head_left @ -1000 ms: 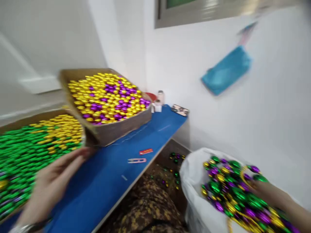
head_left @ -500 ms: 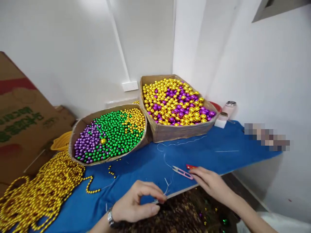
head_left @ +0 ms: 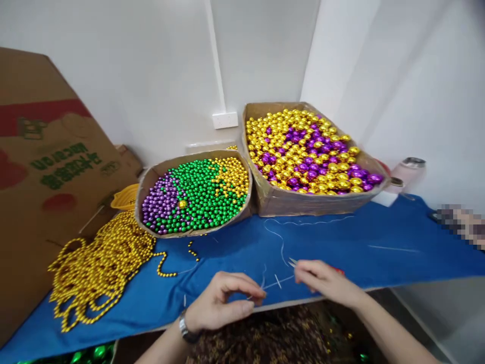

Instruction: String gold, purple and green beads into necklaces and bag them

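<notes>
My left hand (head_left: 223, 301), with a metal watch at the wrist, has its fingers curled into a pinch around a thin clear thread (head_left: 269, 286). That thread stretches right across the blue cloth towards my right hand (head_left: 322, 282). The fingers of my right hand are closed round a pair of thread snips (head_left: 292, 262); their blades stick out to the left, and the handles are hidden by the hand. A small white stick-like piece (head_left: 278, 281) lies by the thread between both hands. Part of a red object (head_left: 338, 271) shows behind my right hand.
One box (head_left: 195, 235) holds small purple, green and gold beads; a larger box (head_left: 303, 205) holds bigger gold and purple ones. Gold bead strings (head_left: 109, 263) are heaped at left beside a tall carton (head_left: 56, 167). A pink can (head_left: 411, 172) stands at back right.
My right hand has moved left over the thread snips and closed on them, covering the pink handles. The thread now runs between my hands. The camera view has turned left.
</notes>
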A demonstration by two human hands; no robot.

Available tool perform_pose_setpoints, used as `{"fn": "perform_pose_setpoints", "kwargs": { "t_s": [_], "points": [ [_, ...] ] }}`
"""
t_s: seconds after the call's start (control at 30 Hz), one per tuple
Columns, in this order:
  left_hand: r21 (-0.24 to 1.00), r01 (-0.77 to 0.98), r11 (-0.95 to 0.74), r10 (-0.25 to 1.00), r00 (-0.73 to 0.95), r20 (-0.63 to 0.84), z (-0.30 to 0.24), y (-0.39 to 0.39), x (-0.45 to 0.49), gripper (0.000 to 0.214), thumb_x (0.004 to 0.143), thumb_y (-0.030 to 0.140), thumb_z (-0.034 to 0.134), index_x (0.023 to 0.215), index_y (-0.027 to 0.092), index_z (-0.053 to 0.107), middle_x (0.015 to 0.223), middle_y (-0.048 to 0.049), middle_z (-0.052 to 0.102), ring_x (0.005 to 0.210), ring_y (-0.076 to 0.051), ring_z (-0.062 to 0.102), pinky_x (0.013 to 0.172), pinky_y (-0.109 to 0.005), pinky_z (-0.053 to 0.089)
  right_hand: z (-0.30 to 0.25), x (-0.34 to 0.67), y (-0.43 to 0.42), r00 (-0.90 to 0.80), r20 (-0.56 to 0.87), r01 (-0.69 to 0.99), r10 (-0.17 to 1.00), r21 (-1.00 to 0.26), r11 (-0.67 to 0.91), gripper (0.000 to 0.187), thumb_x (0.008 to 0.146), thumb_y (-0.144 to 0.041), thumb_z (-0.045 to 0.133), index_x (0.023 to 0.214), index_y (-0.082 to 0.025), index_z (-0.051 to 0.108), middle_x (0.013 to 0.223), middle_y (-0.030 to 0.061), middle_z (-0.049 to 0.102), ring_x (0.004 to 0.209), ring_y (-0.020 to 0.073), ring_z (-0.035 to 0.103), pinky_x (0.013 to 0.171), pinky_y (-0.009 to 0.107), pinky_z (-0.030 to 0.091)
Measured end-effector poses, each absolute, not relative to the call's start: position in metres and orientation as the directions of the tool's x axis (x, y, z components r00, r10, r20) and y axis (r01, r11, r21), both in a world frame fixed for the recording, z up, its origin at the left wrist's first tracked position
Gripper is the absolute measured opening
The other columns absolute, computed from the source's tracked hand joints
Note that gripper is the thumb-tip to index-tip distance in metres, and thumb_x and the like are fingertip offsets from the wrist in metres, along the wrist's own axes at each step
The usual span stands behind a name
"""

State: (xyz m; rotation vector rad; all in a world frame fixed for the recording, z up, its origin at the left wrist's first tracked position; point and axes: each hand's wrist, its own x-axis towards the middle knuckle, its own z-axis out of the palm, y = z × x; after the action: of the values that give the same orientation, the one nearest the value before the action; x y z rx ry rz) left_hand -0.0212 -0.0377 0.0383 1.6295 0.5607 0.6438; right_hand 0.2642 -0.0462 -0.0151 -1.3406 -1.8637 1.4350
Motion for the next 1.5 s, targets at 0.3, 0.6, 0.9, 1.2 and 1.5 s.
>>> {"fn": "perform_pose_setpoints", "kwargs": {
  "t_s": [0.3,0.6,0.9,1.2,1.5],
  "points": [
    [0.899,0.183,-0.398,0.468,0.883,0.027,-0.014,-0.062,0.054,0.041,0.079,0.048,0.056,0.117,0.034,0.062,0.132,-0.0042,0.052,0.118,-0.029,0.05,0.096,-0.035,0.042,0.017,0.286,-0.015,0.052,0.295,0.79,0.954,-0.596,0.142,0.037,0.086,-0.052,0.042,0.079,-0.022,0.062,0.071,0.0031,0.065,0.064,0.0175,0.06,0.06,0.027,0.045],
    [0.891,-0.256,0.375,0.908,0.298,-0.296,-0.053,-0.037,0.029,0.037,0.073,0.046,0.066,0.09,0.013,0.068,0.092,-0.0095,0.066,0.081,-0.017,0.059,0.067,-0.025,0.048,-0.054,0.19,-0.062,-0.448,0.396,0.804,0.801,-0.212,0.555,0.034,0.094,-0.026,0.034,0.075,-0.021,0.062,0.064,0.0037,0.059,0.06,0.0155,0.057,0.06,0.026,0.039],
    [0.962,0.272,0.025,0.922,0.365,-0.127,-0.06,-0.034,0.002,0.036,0.082,0.044,0.051,0.077,0.013,0.069,0.075,-0.0042,0.068,0.07,-0.016,0.057,0.068,-0.024,0.042,-0.048,0.193,-0.035,-0.382,0.285,0.688,0.879,-0.548,0.476,0.028,0.094,-0.029,0.037,0.106,-0.024,0.061,0.098,0.007,0.061,0.084,0.0147,0.061,0.074,0.025,0.049],
    [0.925,0.378,-0.043,0.903,0.41,-0.126,-0.045,-0.032,-0.021,0.031,0.084,0.036,0.047,0.078,0.014,0.069,0.075,-0.0031,0.07,0.069,-0.016,0.059,0.065,-0.022,0.041,-0.039,0.176,-0.004,-0.598,0.072,0.544,0.798,-0.695,0.47,0.023,0.09,-0.029,0.045,0.09,-0.022,0.066,0.099,0.0046,0.064,0.088,0.0154,0.061,0.079,0.026,0.047],
    [0.576,0.814,0.068,0.994,-0.002,-0.113,-0.046,0.018,-0.086,0.042,0.09,0.04,0.034,0.077,0.016,0.066,0.07,-0.0039,0.069,0.067,-0.016,0.061,0.062,-0.022,0.04,-0.057,0.101,0.055,-0.516,0.023,0.627,0.856,-0.671,0.396,0.029,0.095,-0.028,0.036,0.101,-0.019,0.062,0.091,0.0028,0.069,0.074,0.0123,0.064,0.068,0.023,0.048]
  ]
}}
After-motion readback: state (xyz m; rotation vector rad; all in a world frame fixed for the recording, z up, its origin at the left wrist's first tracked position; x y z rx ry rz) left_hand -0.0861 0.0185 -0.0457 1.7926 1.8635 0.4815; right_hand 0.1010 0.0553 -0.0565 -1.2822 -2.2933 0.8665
